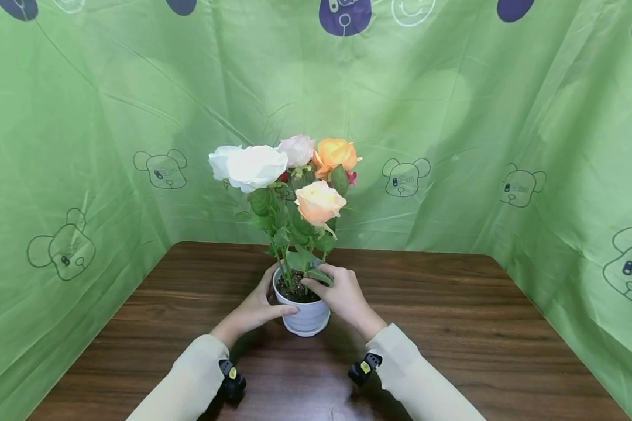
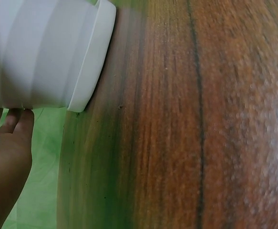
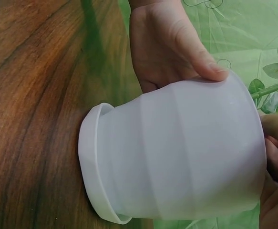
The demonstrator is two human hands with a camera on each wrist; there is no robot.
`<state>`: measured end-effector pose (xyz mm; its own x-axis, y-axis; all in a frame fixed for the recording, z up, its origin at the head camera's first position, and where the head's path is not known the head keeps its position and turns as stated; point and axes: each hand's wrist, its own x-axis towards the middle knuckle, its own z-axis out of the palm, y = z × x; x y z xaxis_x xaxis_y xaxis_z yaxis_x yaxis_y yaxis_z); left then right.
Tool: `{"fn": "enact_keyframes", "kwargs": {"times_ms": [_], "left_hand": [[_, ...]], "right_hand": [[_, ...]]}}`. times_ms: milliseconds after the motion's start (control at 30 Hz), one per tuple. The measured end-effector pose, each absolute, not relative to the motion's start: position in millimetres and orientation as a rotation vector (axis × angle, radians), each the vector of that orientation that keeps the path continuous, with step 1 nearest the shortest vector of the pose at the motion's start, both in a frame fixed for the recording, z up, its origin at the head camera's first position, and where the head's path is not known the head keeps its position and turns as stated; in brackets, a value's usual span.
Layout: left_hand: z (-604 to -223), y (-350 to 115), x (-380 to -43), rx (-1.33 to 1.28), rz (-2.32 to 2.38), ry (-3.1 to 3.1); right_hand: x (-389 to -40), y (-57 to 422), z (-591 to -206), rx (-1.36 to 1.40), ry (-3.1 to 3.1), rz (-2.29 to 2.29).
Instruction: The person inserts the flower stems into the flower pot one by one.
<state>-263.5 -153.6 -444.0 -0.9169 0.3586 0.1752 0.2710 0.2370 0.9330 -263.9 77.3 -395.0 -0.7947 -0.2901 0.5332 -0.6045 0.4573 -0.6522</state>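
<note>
A white flower pot (image 1: 308, 318) with a saucer (image 3: 88, 157) under it stands upright on the table. My left hand (image 1: 253, 310) grips its left side, thumb across the front and fingers round the back. Dark soil (image 1: 289, 287) fills the pot, and several leafy rose stems rise from it. Over the right rim, my right hand (image 1: 344, 292) curls its thumb and fingers about the base of a rose stem, beside a green leaf (image 1: 320, 276); the exact pinch is partly hidden. Above are white roses (image 1: 257, 166), a pale pink rose (image 1: 297, 150), an orange rose (image 1: 336, 155) and a peach rose (image 1: 320, 203).
The pot stands toward the middle of a dark wooden table (image 1: 442, 327). Green curtains (image 1: 432, 105) printed with bear faces hang behind it and along both sides. A black wrist camera (image 1: 233, 383) is strapped to the left sleeve, another camera (image 1: 365, 369) to the right.
</note>
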Motion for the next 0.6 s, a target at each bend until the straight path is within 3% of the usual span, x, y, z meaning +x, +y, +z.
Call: {"fn": "enact_keyframes", "kwargs": {"times_ms": [600], "left_hand": [[-444.2,-153.5,-264.8,0.62,1.799,2.42]], "right_hand": [[-255.4,85.2,-388.1,0.835,-2.336,1.281]]}}
